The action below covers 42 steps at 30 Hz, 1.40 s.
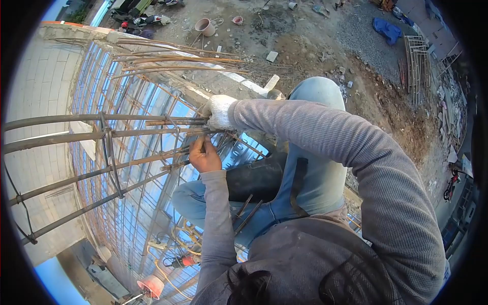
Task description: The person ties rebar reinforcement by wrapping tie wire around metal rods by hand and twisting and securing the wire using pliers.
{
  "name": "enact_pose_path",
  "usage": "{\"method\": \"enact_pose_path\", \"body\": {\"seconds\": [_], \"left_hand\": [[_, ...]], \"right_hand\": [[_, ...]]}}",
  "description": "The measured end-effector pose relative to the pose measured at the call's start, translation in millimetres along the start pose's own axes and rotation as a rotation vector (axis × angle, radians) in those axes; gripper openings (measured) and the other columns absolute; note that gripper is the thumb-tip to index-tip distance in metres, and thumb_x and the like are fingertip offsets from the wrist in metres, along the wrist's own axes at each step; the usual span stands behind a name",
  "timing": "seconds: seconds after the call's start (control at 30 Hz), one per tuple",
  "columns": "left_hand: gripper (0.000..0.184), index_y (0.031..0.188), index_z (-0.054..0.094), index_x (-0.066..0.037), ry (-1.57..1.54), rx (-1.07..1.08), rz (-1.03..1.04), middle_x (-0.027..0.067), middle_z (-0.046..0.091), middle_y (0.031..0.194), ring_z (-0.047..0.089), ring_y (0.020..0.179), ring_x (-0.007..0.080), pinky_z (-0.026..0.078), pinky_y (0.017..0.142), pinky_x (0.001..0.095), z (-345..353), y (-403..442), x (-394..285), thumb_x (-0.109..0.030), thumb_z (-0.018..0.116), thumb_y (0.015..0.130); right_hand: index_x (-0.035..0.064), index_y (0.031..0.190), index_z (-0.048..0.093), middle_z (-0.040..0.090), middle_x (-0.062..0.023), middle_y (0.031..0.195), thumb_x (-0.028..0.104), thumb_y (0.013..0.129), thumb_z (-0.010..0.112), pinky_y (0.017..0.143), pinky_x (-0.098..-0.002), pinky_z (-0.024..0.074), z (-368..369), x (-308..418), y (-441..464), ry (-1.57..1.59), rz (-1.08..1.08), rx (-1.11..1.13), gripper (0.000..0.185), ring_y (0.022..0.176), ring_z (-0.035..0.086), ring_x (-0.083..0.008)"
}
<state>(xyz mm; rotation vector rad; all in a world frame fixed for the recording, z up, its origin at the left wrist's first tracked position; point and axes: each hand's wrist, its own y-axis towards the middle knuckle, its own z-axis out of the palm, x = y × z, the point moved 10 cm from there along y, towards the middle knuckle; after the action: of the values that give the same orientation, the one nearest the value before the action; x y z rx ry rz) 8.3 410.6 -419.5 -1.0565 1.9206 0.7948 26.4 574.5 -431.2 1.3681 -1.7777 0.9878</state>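
At the bars [142, 133], left hand [205, 155] pinches, right hand [220, 113] curls closed, contents unclear, probably mid-fastening, the next move needing steadiness.

A pinkish bucket [207, 30] and a smaller round container [237, 20] sit on the dirt ground [305, 38] of a building site, a pale block [272, 56] lying near them. Farther right, a crumpled blue tarp [387, 30] rests on grey gravel [362, 44], near a stack of long, slatted frames [417, 66]. Rubble [452, 119] lines the right edge, above a red-and-dark motorbike [450, 185]; another motorbike [147, 20] is parked at upper left. A pale block wall [43, 76] stands at far left. Lower down, yellow cable [178, 288] trails near a red-and-dark tool [189, 261] and an orange-red bucket [152, 287].
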Motion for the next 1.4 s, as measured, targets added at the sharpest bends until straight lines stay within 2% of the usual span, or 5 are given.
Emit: {"method": "enact_pose_path", "body": {"seconds": [0.87, 1.0, 1.17, 1.33, 1.4], "left_hand": [[0.024, 0.116, 0.070, 0.008, -0.341, -0.176, -0.376, 0.0150, 0.074, 0.098, 0.070, 0.086, 0.0173, 0.056, 0.075, 0.0289, -0.6, -37.2, 21.4, 0.003, 0.061, 0.094], [0.026, 0.121, 0.069, 0.005, -0.590, -0.132, -0.539, 0.0128, 0.073, 0.101, 0.071, 0.078, 0.0157, 0.060, 0.070, 0.0296, 17.6, -53.9, 19.4, 0.004, 0.058, 0.097], [0.027, 0.122, 0.069, 0.004, -0.520, -0.271, -0.407, 0.0124, 0.073, 0.101, 0.071, 0.081, 0.0165, 0.061, 0.071, 0.0281, 25.7, -59.3, 19.0, 0.006, 0.058, 0.097], [0.031, 0.122, 0.069, 0.004, -0.324, -0.169, -0.369, 0.0204, 0.074, 0.108, 0.072, 0.100, 0.0252, 0.053, 0.091, 0.0336, 9.0, -63.9, -10.9, 0.004, 0.060, 0.092], [0.038, 0.124, 0.068, 0.004, -0.307, -0.139, -0.347, 0.0229, 0.072, 0.113, 0.070, 0.107, 0.0300, 0.051, 0.096, 0.0342, 13.4, -65.8, -13.0, 0.008, 0.054, 0.089]], "right_hand": [[0.0025, 0.081, 0.060, 0.061, -0.0201, 0.088, 0.014, 0.085, 0.065, 0.076, -0.0461, 0.0504, 20.9, 31.7, -92.8, 0.148, 0.024, -0.630, 0.014, 0.088, 0.061, -0.0438], [0.0012, 0.086, 0.068, 0.064, -0.0045, 0.068, 0.007, 0.090, 0.066, 0.046, -0.0308, 0.0511, 38.2, -16.5, -68.5, 0.799, 0.305, -0.369, 0.007, 0.053, 0.062, -0.0143], [0.0015, 0.082, 0.068, 0.063, -0.0063, 0.068, 0.001, 0.085, 0.068, 0.047, -0.0305, 0.0530, 34.0, -16.6, -65.1, 0.861, 0.328, -0.333, 0.003, 0.054, 0.063, -0.0159], [0.0011, 0.083, 0.072, 0.066, -0.0048, 0.069, 0.004, 0.084, 0.069, 0.051, -0.0299, 0.0513, 39.9, -22.8, -63.8, 0.781, 0.355, -0.347, 0.004, 0.057, 0.064, -0.0145], [0.0000, 0.084, 0.075, 0.069, -0.0061, 0.070, 0.008, 0.083, 0.069, 0.055, -0.0324, 0.0509, 30.5, -18.2, -60.8, 0.452, 0.298, -0.385, 0.010, 0.060, 0.065, -0.0147]]}}
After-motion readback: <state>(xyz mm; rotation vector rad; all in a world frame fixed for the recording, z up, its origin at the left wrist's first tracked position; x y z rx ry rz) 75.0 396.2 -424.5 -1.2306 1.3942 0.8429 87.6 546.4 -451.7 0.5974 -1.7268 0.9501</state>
